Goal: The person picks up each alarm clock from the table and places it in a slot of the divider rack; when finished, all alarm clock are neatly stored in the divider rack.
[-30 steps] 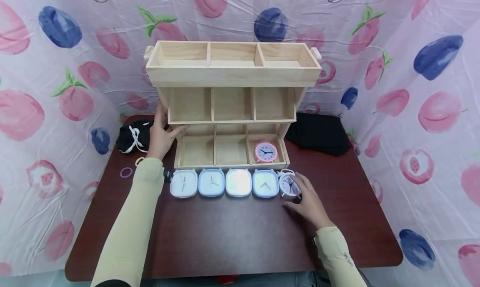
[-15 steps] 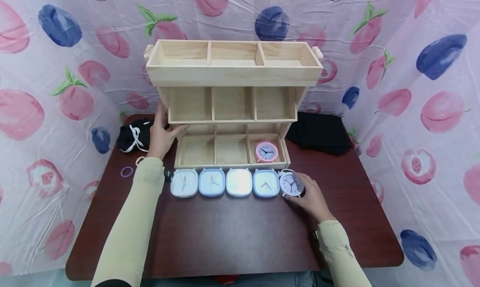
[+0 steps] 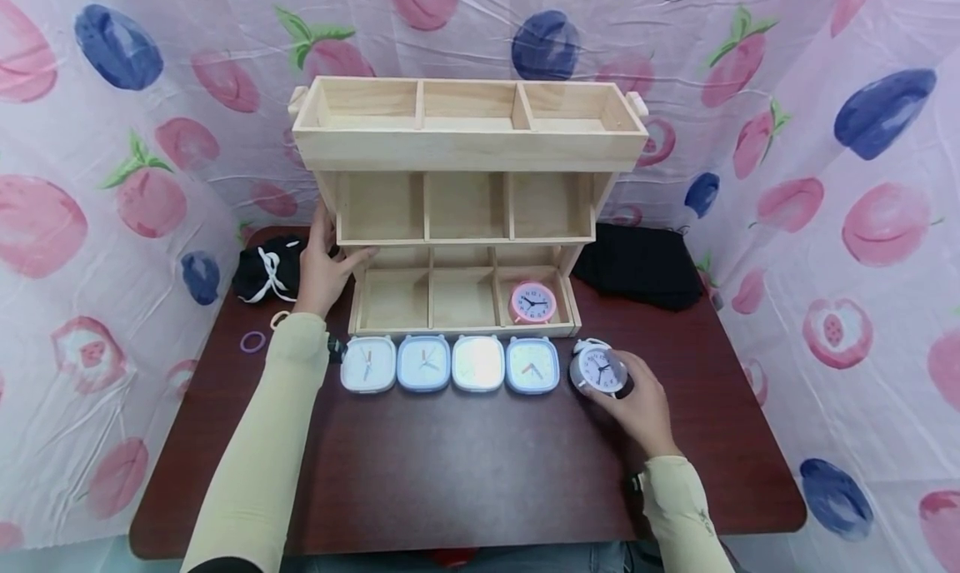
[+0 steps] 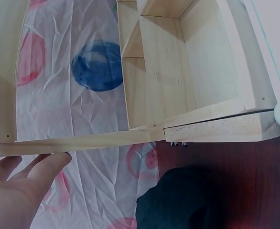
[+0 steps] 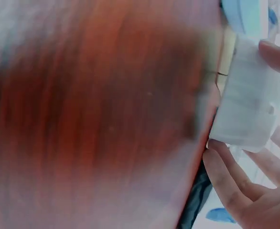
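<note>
My right hand (image 3: 641, 406) grips a white twin-bell alarm clock (image 3: 602, 368) near the right end of a row of square clocks (image 3: 477, 365). Its pale casing (image 5: 247, 95) lies between thumb and fingers in the right wrist view. A three-tier wooden organizer (image 3: 468, 151) stands behind the row, its trays split into compartments. Inside its lowest right compartment sits a pink round alarm clock (image 3: 532, 303). My left hand (image 3: 321, 277) rests on the organizer's left side, with fingertips against a wooden strut (image 4: 92, 143) in the left wrist view.
A black pouch with white cord (image 3: 270, 271) lies left of the organizer, near a purple ring (image 3: 252, 342). Folded black cloth (image 3: 637, 266) lies to the right. Fruit-print fabric (image 3: 832, 323) hangs around the dark red table (image 3: 457, 465).
My right hand has closed around the white alarm clock and moved it right, opening a gap between it and the square clocks. The left hand stays on the organizer.
</note>
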`<action>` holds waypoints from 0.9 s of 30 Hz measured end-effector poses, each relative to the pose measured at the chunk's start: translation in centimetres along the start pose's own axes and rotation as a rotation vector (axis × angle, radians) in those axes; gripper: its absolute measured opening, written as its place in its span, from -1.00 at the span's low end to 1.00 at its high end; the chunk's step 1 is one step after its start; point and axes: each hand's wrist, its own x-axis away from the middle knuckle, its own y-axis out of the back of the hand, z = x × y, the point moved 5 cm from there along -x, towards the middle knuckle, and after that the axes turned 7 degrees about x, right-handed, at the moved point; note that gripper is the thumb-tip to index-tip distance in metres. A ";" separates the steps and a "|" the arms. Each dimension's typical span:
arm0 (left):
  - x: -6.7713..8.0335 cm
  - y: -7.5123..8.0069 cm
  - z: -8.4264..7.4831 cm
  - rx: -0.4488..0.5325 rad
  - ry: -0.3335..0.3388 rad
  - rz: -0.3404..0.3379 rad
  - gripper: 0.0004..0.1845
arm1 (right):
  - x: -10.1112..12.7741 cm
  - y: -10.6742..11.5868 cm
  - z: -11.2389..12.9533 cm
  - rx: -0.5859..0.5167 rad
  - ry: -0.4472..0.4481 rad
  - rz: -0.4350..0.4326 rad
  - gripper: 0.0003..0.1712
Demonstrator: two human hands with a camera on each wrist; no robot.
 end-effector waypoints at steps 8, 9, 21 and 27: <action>-0.2 0.0 -0.3 0.006 -0.001 -0.001 0.19 | -1.0 2.3 2.7 -0.178 0.043 -0.190 -0.23; -0.2 0.1 -0.3 0.006 0.000 -0.002 0.19 | -1.4 2.3 3.4 -0.198 0.055 -0.192 -0.24; -0.2 0.1 -0.1 0.005 -0.005 -0.008 0.18 | -7.8 -1.2 13.6 -0.159 0.278 -0.006 -0.34; 0.0 -0.1 0.1 0.001 -0.011 -0.001 0.17 | -10.3 -4.9 17.3 -0.069 0.302 0.175 -0.38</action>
